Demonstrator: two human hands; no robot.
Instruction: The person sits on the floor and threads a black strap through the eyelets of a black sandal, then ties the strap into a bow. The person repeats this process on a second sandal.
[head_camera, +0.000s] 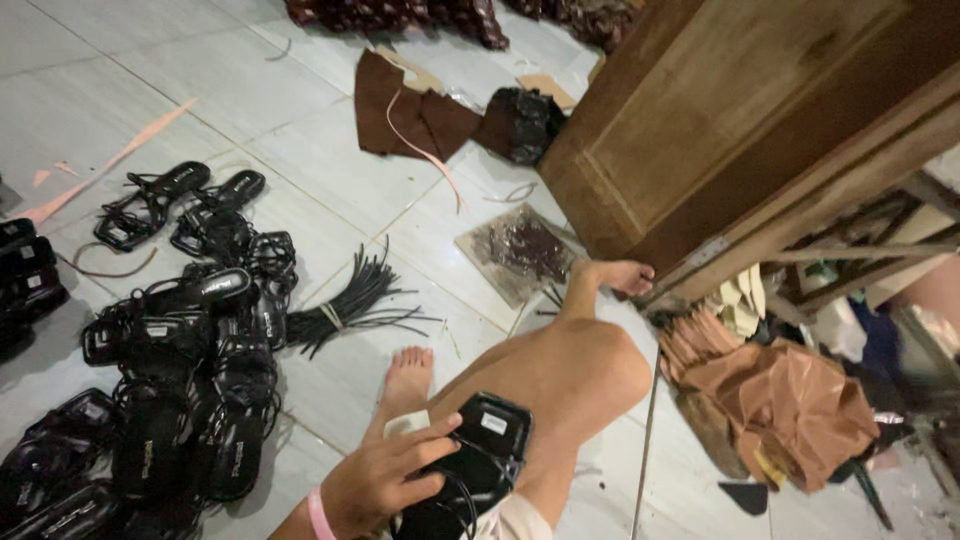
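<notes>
A: What are you holding?

B: Your left hand (385, 480) grips a black sandal (478, 462) resting on your thigh, fingers spread over its sole. Your right hand isn't in view.

A: Any containers?

B: A flat tray (480, 262) on the floor holds dark scraps. No others show.

A: And the room?

B: White floor tiles (330, 170) carry a pile of black sandals (190, 390), a bundle of black straps (350, 300), brown leather pieces (410, 115), and a wooden door (720, 110) stands to your right.

Left hand (385, 480) grips a black sandal (478, 462) beside piled sandals (190, 390).
</notes>
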